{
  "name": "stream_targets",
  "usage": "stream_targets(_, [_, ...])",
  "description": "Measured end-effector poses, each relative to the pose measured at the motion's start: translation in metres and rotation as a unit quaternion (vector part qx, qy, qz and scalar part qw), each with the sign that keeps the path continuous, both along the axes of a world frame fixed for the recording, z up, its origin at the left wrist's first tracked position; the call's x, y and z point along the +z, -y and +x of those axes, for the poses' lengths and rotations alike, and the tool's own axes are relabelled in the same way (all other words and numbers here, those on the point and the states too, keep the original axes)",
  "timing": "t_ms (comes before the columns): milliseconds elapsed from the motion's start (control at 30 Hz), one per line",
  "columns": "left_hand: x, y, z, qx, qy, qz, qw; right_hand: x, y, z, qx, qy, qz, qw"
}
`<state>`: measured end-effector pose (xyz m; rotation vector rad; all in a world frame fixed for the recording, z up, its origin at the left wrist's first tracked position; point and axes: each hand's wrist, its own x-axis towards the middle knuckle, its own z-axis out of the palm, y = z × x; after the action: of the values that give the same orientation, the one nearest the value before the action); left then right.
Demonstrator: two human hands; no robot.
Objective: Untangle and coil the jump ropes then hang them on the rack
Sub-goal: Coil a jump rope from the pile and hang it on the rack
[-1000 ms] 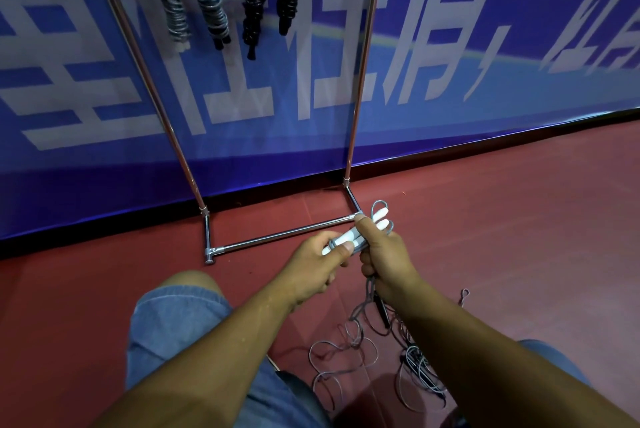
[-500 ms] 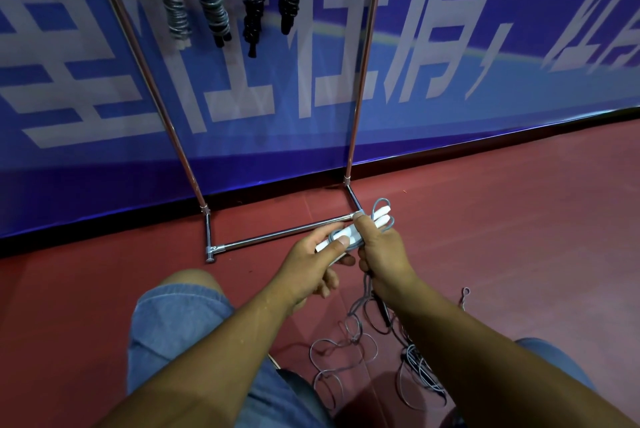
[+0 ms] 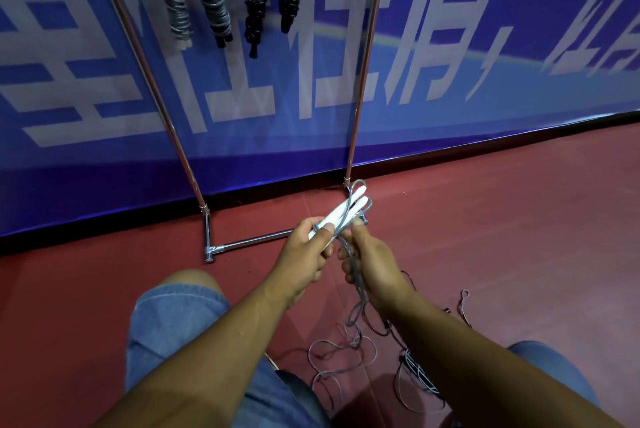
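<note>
The grey white-handled jump rope point(image 3: 346, 216), not yet coiled, is clasped by the left hand point(image 3: 304, 254) and right hand point(image 3: 372, 259); four coiled ropes point(image 3: 214, 8) are hung on the metal rack point(image 3: 364, 81), tangled cords point(image 3: 341, 355) left on the floor.

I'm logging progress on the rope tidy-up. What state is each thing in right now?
white handles: side by side, pinched in the left hand.
grey cord: uncoiled, running through the right hand down to the floor.
four coiled ropes: wound up, hanging on the rack.
loose ropes: tangled, lying on the floor.
</note>
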<state>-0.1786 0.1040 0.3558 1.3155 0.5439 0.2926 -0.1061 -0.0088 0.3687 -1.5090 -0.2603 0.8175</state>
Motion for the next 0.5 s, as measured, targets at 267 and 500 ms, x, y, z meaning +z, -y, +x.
stream_targets(267, [-0.019,-0.013,0.002,0.014,-0.038,0.146,0.989,-0.014,0.01,0.003,0.144,0.399,-0.182,0.887])
stream_targets(500, [-0.032,-0.017,-0.001,-0.038,-0.09,0.22,0.971,-0.002,0.012,0.009,0.207,0.602,-0.281,0.718])
